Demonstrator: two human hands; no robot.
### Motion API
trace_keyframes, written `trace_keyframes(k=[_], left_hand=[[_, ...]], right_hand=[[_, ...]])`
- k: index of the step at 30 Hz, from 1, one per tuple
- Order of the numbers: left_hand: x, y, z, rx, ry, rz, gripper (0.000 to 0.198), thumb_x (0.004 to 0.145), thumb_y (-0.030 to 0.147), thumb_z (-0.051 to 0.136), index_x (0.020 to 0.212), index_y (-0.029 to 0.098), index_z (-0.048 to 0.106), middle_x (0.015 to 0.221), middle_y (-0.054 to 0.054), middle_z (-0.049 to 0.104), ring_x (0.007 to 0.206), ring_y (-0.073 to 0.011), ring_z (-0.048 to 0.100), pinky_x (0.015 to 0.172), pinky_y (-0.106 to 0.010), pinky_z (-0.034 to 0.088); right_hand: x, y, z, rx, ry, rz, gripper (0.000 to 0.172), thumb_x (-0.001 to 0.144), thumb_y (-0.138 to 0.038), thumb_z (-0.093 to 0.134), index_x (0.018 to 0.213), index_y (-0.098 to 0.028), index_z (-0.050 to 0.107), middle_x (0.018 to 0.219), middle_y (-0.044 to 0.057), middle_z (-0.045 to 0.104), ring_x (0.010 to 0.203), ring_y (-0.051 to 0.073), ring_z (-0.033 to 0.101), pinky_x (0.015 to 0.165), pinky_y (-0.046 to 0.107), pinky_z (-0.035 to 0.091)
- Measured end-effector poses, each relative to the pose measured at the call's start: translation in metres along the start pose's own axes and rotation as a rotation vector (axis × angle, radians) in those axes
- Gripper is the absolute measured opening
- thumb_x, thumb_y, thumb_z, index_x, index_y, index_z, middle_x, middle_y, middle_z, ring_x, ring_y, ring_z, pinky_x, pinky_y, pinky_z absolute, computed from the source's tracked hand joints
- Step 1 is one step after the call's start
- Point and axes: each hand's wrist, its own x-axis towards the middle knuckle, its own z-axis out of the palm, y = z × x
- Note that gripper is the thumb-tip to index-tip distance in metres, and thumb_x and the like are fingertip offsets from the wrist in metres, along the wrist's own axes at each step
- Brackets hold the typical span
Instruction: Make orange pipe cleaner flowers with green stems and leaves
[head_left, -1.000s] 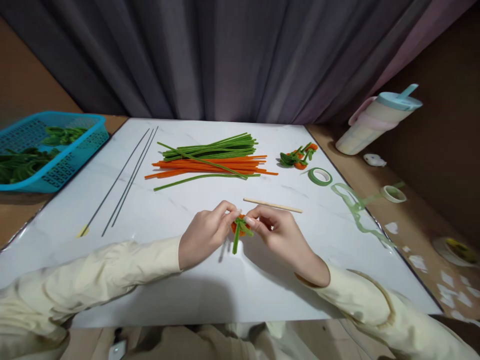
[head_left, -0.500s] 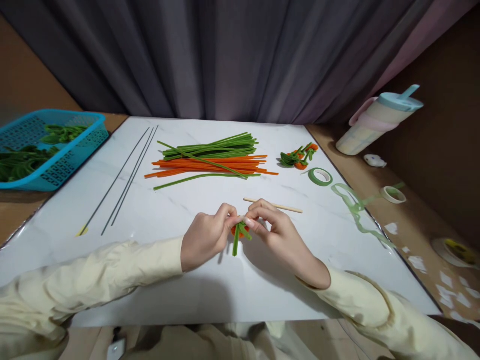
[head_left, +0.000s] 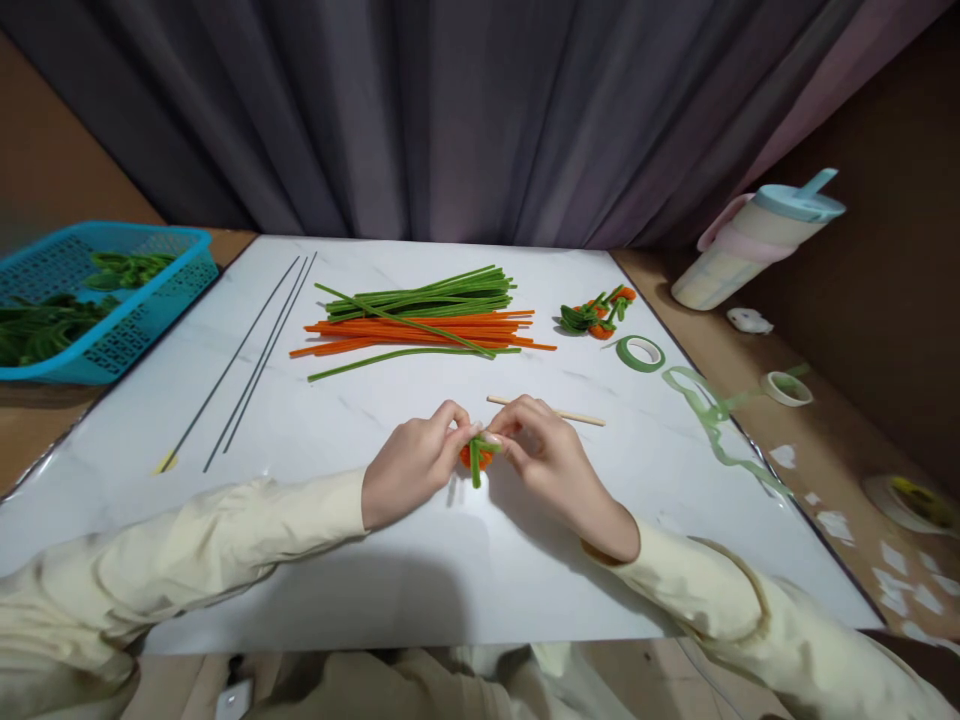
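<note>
Between my fingertips, low over the white tabletop, is a small orange pipe-cleaner piece (head_left: 474,460) with green pipe-cleaner strands on it, one hanging toward me. My left hand (head_left: 411,462) pinches it from the left with thumb and forefinger. From the right, the thumb and fingers of my right hand (head_left: 564,468) close on the green strands. The fingertips partly cover the piece. Just beyond my right hand lies a thin wooden stick (head_left: 581,416). Farther off are bundles of green pipe cleaners (head_left: 435,293) and orange pipe cleaners (head_left: 420,328).
Finished-looking orange and green pieces (head_left: 600,312) lie at the back right by a roll of green tape (head_left: 640,353). A blue basket (head_left: 161,290) with green leaf shapes stands left, near several dark wires (head_left: 259,355). A tumbler (head_left: 750,250) stands at right.
Both hands have shifted slightly, my right hand a little left and up. The orange and green piece has tilted, and its hanging green strand now reaches less far toward me.
</note>
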Motion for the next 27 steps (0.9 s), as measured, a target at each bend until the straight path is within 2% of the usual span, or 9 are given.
trace_keyframes(k=[2,4,9,14,19,27], left_hand=[[0.003,-0.001,-0.001,-0.08,-0.037,-0.073,0.017,0.09,0.032,0.035,0.081,0.02,0.043,0.049,0.007,0.046,0.046,-0.0115,0.045,0.049,-0.02,0.032],[0.005,-0.003,-0.001,-0.143,-0.052,-0.118,0.017,0.089,0.033,0.036,0.08,0.02,0.043,0.05,0.007,0.046,0.047,-0.011,0.044,0.05,-0.02,0.031],[0.009,-0.006,-0.001,-0.334,-0.084,-0.241,0.02,0.088,0.036,0.039,0.078,0.019,0.045,0.056,0.005,0.047,0.048,-0.0089,0.037,0.048,-0.019,0.029],[0.012,-0.005,-0.001,-0.499,-0.137,-0.299,0.022,0.085,0.036,0.042,0.072,0.018,0.043,0.05,0.008,0.037,0.045,-0.0077,0.032,0.045,-0.018,0.027],[0.013,-0.002,-0.002,-0.518,-0.159,-0.327,0.021,0.085,0.034,0.041,0.072,0.018,0.043,0.046,0.009,0.032,0.042,-0.0073,0.03,0.043,-0.018,0.025],[0.008,0.003,-0.005,-0.324,-0.077,-0.201,0.018,0.087,0.032,0.039,0.076,0.018,0.044,0.049,0.007,0.039,0.046,-0.0085,0.035,0.045,-0.019,0.028]], right_hand=[[0.002,0.004,0.0,-0.035,0.018,-0.032,0.006,0.08,-0.012,0.057,0.081,-0.017,0.059,0.078,0.004,0.057,0.076,0.019,0.05,0.07,0.032,0.037],[0.001,0.007,-0.001,-0.103,0.019,-0.123,0.011,0.081,-0.011,0.055,0.087,-0.017,0.061,0.084,0.005,0.058,0.08,0.02,0.051,0.071,0.033,0.037],[-0.002,0.011,-0.003,-0.514,0.061,-0.494,0.027,0.081,-0.002,0.044,0.092,-0.017,0.063,0.088,0.007,0.063,0.087,0.022,0.048,0.071,0.036,0.032],[0.0,0.01,-0.007,-0.796,0.059,-0.768,0.028,0.087,-0.005,0.039,0.082,-0.016,0.064,0.084,0.006,0.063,0.09,0.022,0.049,0.075,0.038,0.03],[0.002,0.01,-0.01,-0.864,-0.028,-0.833,0.034,0.092,-0.008,0.032,0.082,-0.019,0.063,0.085,0.005,0.063,0.085,0.019,0.051,0.072,0.037,0.03],[0.0,0.011,-0.008,-0.825,-0.001,-0.818,0.031,0.092,-0.007,0.036,0.077,-0.018,0.061,0.074,0.003,0.062,0.075,0.016,0.051,0.07,0.037,0.028]])
